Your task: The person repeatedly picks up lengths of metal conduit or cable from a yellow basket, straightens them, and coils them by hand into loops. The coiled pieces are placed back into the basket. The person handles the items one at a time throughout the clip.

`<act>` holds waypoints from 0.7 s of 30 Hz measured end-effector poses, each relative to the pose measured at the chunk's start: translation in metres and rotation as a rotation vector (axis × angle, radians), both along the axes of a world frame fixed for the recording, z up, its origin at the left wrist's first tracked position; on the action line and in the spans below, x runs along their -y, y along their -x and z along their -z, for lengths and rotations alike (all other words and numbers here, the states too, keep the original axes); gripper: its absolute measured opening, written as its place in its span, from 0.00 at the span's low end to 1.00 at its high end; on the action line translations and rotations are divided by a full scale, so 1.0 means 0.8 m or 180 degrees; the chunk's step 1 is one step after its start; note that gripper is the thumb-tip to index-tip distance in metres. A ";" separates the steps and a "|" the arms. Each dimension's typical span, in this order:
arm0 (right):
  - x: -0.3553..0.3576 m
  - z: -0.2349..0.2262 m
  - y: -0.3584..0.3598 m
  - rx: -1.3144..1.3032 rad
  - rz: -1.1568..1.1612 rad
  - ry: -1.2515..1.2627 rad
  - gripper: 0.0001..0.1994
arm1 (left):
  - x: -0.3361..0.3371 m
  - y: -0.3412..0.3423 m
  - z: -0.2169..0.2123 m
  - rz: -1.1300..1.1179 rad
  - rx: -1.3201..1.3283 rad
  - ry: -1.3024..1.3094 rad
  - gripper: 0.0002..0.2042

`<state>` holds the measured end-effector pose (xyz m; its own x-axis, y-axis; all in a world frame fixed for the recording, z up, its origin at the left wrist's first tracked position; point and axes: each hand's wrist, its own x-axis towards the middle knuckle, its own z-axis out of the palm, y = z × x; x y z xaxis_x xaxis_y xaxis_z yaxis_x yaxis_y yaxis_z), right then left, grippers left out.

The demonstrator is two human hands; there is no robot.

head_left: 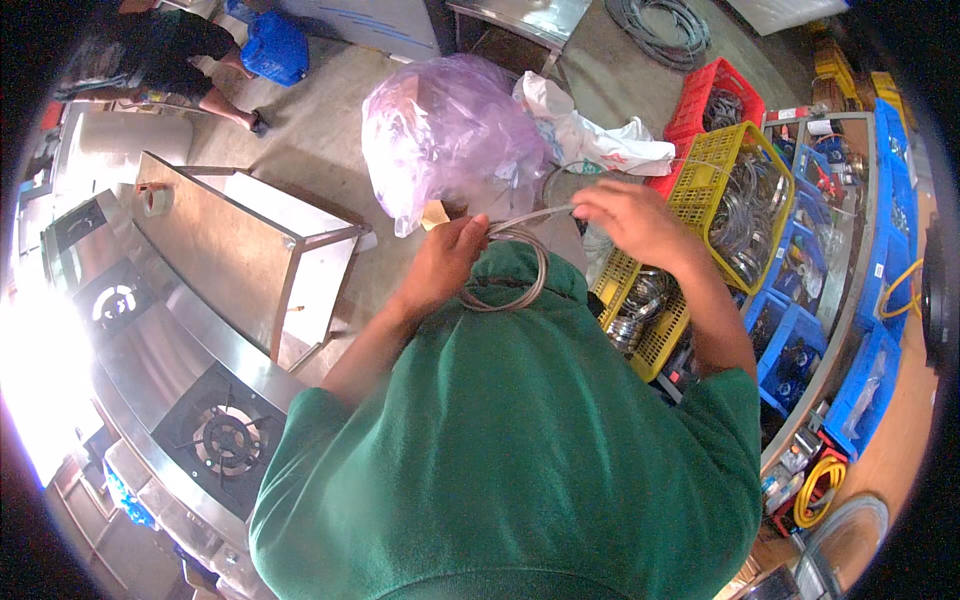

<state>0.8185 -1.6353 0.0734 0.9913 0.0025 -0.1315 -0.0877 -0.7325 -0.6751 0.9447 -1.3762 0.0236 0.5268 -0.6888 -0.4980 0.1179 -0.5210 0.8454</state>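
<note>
Both hands [445,255] [625,215] hold a coiled metal tube [505,285].

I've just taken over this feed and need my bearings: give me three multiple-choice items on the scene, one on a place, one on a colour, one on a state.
1. Where is the yellow crate of metal rings?
A. To the person's right
B. On the gas stove
C. Under the plastic bag

2. What colour are the storage bins along the shelf on the right?
A. Green
B. Blue
C. White

3. How is the coiled metal tube handled?
A. Lying untouched on the floor
B. Held by the left hand while the right hand grips its free end
C. Hung on a wall hook

Answers:
1. A, it stands beside the right forearm, near the red crate.
2. B, the row of bins is plainly blue.
3. B, both hands close on the tube, the coil hanging from the left.
</note>
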 end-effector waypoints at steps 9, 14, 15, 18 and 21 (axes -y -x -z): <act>-0.012 0.068 -0.021 0.0340 0.1827 -0.3375 0.10 | 0.018 0.006 -0.001 -0.0487 -0.1586 0.0791 0.23; -0.082 0.103 -0.052 0.0249 0.2868 -0.6113 0.10 | 0.041 0.006 -0.007 -0.0759 -0.0464 0.0951 0.23; -0.088 0.107 -0.054 0.0195 0.2798 -0.6225 0.11 | 0.043 0.003 -0.006 -0.0811 -0.0161 0.0942 0.23; -0.094 0.111 -0.050 -0.0555 0.2412 -0.7020 0.13 | 0.041 -0.010 -0.003 -0.1187 0.0194 0.0868 0.24; -0.095 0.109 -0.038 -0.0923 0.1953 -0.6479 0.18 | 0.041 -0.020 0.003 -0.1344 0.0617 0.0769 0.24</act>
<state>0.8490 -1.5589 -0.0140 0.8795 0.0695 -0.4709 -0.1889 0.9591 -0.2111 0.9605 -1.4087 0.0211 0.8502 -0.4797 -0.2170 0.1051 -0.2492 0.9627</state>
